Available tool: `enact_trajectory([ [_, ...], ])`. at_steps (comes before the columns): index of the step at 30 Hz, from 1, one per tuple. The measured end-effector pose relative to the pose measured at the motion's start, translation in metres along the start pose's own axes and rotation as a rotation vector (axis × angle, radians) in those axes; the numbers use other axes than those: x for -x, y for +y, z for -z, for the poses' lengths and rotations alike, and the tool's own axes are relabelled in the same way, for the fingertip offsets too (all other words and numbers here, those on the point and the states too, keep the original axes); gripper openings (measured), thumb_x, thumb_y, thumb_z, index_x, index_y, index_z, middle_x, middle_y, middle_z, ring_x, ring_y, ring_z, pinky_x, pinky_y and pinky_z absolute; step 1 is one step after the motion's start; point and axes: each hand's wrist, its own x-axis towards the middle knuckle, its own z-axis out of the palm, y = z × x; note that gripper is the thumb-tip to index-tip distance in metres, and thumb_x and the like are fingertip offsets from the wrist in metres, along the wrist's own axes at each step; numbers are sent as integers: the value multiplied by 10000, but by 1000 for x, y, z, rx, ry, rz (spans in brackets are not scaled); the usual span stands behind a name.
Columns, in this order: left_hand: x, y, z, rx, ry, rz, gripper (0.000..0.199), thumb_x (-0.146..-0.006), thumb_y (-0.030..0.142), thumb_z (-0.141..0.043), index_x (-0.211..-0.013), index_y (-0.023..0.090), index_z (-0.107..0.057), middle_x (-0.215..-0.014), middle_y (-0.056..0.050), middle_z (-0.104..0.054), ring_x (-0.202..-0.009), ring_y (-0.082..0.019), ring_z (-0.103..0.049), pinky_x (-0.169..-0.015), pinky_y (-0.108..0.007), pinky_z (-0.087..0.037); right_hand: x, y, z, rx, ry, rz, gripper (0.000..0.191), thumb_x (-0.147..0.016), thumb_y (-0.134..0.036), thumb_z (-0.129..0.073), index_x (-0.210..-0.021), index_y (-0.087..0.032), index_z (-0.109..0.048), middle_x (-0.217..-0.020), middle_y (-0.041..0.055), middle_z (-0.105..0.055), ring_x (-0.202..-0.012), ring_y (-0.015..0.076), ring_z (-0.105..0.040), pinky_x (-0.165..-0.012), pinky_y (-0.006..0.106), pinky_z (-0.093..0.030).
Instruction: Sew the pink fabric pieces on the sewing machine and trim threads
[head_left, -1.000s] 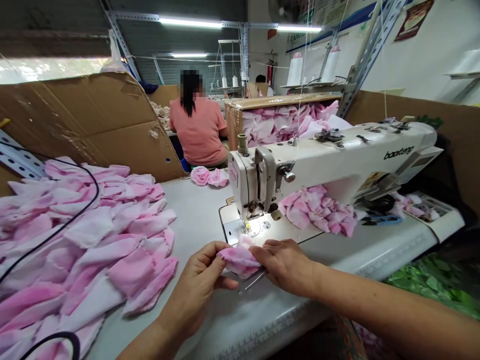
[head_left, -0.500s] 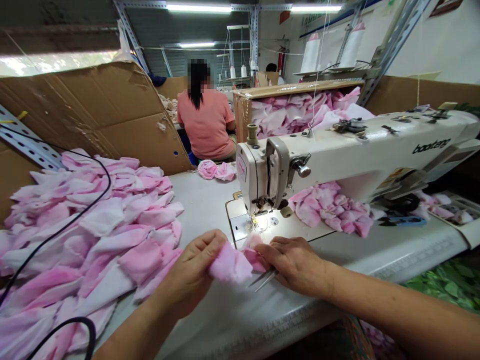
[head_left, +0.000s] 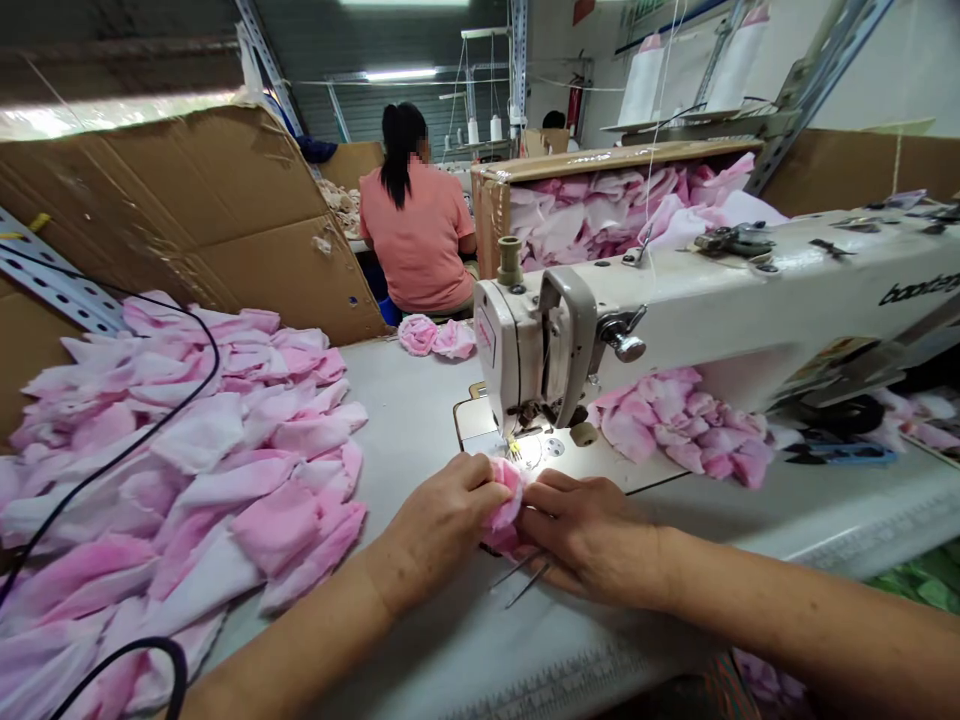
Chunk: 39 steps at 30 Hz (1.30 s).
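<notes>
Between your two hands sits the cloth, small and pink: it lies to the right of your left fingertips and to the left of your right ones. Its visible part looks longer from the needle side back toward you than from side to side. Neither hand is clearly nearer, as both meet it.

Your left hand is nearly closed, thumb and fingers pinching the cloth's left side. Your right hand is curled, its fingertips at the other side; how firmly they grip, you cannot tell from here. Thin metal prongs stick out beneath that palm, pointing left and toward you.

The cloth's far edge is just on your side of the presser foot; whether they touch is hidden. Above and beyond stands the machine, which bounds the space there. Under its arm, past your right hand, lies a bundle. The big pile is left of your left hand, with a strip of bare table between, and more bare surface runs in front of you.
</notes>
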Motion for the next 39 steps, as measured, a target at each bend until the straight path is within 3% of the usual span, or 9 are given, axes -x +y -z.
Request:
enact_trajectory([
  [5, 5, -11, -1, -121, 117, 9, 194, -935, 148, -435, -871, 171, -617, -875, -56, -569, -826, -183, -529, -717, -296, -482, -7, 10, 7, -64, -82, -27, 220, -917, -331, -475, -1031, -174, -578, -985, 62, -625, -904, 232, -521, -698, 350, -456],
  [10, 7, -2, 5, -154, 189, 38, 124, -908, 219, -516, -978, 174, -609, -913, -80, -572, -855, -212, -532, -740, -337, -487, -7, 11, 0, -139, -24, -108, 321, -875, -289, -503, -1158, -143, -535, -1021, 84, -616, -943, 244, -526, -731, 365, -458],
  [15, 4, -3, 1, -219, 207, 60, 112, -901, 245, -505, -895, 168, -587, -888, -82, -569, -829, -221, -520, -727, -366, -492, -6, 12, -3, -127, -28, -100, 389, -871, -305, -514, -1224, -142, -514, -1051, 92, -604, -960, 260, -520, -724, 367, -453],
  [23, 1, -14, 0, -222, 215, 149, 137, -862, 129, -431, -793, 177, -539, -843, -60, -561, -805, -218, -506, -707, -356, -478, -10, 10, -1, -82, -73, -113, 224, -877, -330, -529, -1049, -196, -580, -1022, 49, -609, -944, 249, -526, -629, 336, -438],
  [28, -3, -18, -1, -352, 321, 76, 190, -879, 99, -392, -816, 160, -561, -827, -74, -568, -792, -215, -510, -696, -347, -487, -9, 13, -4, -70, -44, -73, 216, -888, -315, -515, -1044, -190, -597, -1153, 53, -603, -1004, 244, -522, -676, 347, -467],
  [31, -2, -17, -3, -357, 326, 13, 214, -912, 114, -397, -819, 161, -584, -807, -72, -577, -792, -208, -529, -699, -340, -501, -8, 13, -6, -61, -44, -58, 192, -897, -295, -501, -1001, -184, -618, -1174, 44, -604, -1004, 237, -520, -705, 353, -479],
  [39, 5, -5, 3, -410, 330, -147, 182, -946, 98, -452, -961, 154, -625, -896, -60, -647, -915, -184, -588, -894, -341, -525, -7, 12, -7, -56, -44, -81, 278, -907, -319, -502, -1133, -173, -573, -1183, 32, -594, -1034, 252, -507, -687, 380, -506],
])
